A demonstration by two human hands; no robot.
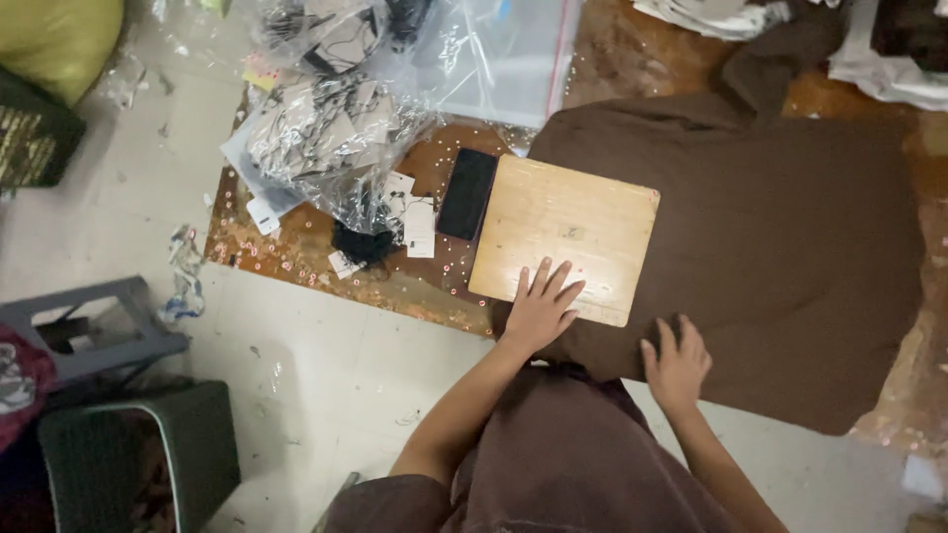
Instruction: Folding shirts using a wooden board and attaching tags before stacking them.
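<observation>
Head view, looking straight down: I see a square wooden board (565,237) lying on a brown cloth (780,247) spread over a patterned mat (296,252) on the floor. I take the board as my landmark. The left hand (540,308) rests flat on the near edge of the board, fingers spread and extended; it grips nothing. The right hand (677,367) lies just to the right of the board's near corner, palm down on the cloth, fingers loosely open, also holding nothing. A black phone (466,193) lies just beside the left edge of the board, touching or nearly touching it; I cannot tell which. Further left of the board are small white paper tags (419,225) and a crumpled clear plastic bag (326,128) filled with tags and dark strings. Beyond the far edge of the board lies a flat clear zip bag (504,59). Well to the left of the board, off the mat, stand a grey stool (109,331) and a dark green bin (148,454).
</observation>
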